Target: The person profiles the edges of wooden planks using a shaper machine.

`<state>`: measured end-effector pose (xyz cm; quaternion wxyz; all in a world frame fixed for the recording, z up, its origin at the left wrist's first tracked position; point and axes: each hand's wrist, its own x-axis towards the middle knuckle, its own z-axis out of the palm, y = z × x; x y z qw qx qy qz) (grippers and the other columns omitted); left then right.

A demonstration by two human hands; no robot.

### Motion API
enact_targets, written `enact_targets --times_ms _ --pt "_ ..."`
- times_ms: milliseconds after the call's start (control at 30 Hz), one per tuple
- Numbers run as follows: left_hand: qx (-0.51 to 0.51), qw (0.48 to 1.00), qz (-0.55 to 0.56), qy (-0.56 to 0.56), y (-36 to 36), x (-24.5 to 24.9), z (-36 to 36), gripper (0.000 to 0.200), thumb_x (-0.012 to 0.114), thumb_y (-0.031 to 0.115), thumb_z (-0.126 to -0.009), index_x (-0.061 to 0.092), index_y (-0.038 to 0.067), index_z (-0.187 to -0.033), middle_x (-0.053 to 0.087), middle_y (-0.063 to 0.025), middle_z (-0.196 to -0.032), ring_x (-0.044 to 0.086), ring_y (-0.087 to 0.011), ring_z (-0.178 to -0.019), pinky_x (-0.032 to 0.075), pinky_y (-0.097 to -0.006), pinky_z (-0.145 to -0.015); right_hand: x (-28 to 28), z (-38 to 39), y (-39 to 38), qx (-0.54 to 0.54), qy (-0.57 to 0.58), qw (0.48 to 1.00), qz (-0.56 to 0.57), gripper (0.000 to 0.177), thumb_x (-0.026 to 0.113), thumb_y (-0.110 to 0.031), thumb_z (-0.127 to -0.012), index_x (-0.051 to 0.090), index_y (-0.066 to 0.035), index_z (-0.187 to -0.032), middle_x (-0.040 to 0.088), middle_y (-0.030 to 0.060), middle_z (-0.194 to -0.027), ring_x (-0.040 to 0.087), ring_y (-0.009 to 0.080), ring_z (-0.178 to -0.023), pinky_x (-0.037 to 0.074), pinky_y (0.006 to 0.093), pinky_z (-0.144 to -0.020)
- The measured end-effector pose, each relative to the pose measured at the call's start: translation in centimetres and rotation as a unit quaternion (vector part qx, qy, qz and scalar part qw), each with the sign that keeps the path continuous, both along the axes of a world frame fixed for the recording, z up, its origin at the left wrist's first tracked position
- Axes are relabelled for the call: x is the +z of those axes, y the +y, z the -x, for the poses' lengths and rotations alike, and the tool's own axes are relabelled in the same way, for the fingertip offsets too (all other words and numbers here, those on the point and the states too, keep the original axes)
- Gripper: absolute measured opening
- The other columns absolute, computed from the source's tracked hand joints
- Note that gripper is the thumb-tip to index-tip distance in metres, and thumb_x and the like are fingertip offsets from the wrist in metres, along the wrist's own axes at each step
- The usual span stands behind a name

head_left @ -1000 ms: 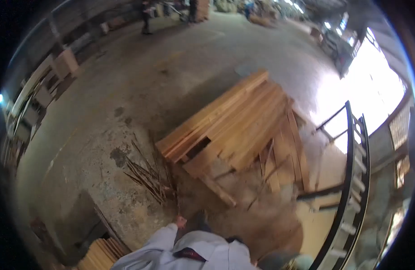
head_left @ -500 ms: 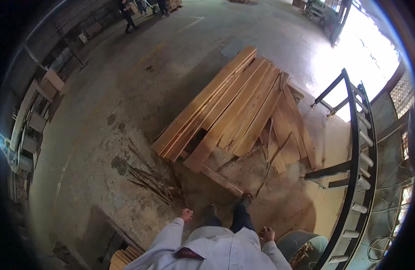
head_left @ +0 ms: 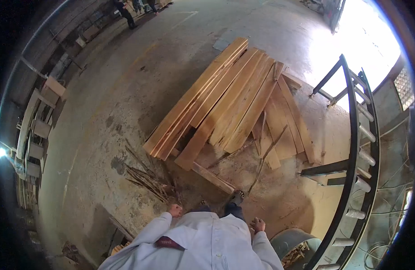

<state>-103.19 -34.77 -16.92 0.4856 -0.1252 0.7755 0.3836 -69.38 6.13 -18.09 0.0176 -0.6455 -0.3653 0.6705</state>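
Person in white coat stands on concrete floor (head_left: 104, 112), view straight down; left hand (head_left: 174, 210) hangs at the side, curled into a fist, nothing seen in it; right hand (head_left: 258, 224) hangs at the other side, fingers bent inward, too small to tell how far closed or whether it holds anything; both hands apart from any wood; two shoes visible between the hands, right shoe (head_left: 237, 196) just beside the near end of a loose plank (head_left: 213, 177) lying flat on the floor; scatter of thin wood strips (head_left: 146, 177) on the floor ahead of the left hand, near but not touching; stack of planks (head_left: 225, 101) further ahead, long boards lying side by side and slightly fanned, near ends resting over the loose plank; a few boards (head_left: 286, 121) splayed off the stack's right side; black roller rack (head_left: 358, 148) runs along the right; round bin (head_left: 292, 243) with wood scraps just beside the right hand, lower right; shelving (head_left: 34, 130) at the far left; other people (head_left: 124, 8) well away at the top.
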Motion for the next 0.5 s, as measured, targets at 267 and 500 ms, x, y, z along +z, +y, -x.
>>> enact_targets --times_ms 267,500 --pt "-0.129 0.975 -0.022 0.177 9.9 6.6 5.5 0.023 0.059 0.023 -0.091 0.064 0.001 -0.095 0.065 -0.0078 -0.077 0.065 -0.0184 -0.063 0.054 -0.0344 -0.059 -1.4 0.6 6.0 0.020 -0.017 1.000 0.001 0.026 0.055 -0.024 -0.096 0.056 -0.001 -0.110 0.065 0.0133 -0.093 0.064 0.0224 -0.067 0.051 0.0344 -0.053" --pt "-0.018 0.988 -0.054 0.143 8.1 0.8 6.0 0.017 0.061 0.018 -0.089 0.062 0.001 -0.090 0.062 -0.0075 -0.074 0.058 -0.0157 -0.058 0.051 -0.0327 -0.055 -2.2 0.8 8.0 0.023 -0.013 1.000 0.002 0.025 0.056 -0.025 -0.096 0.057 -0.003 -0.109 0.066 0.0128 -0.094 0.065 0.0232 -0.067 0.052 0.0351 -0.053"
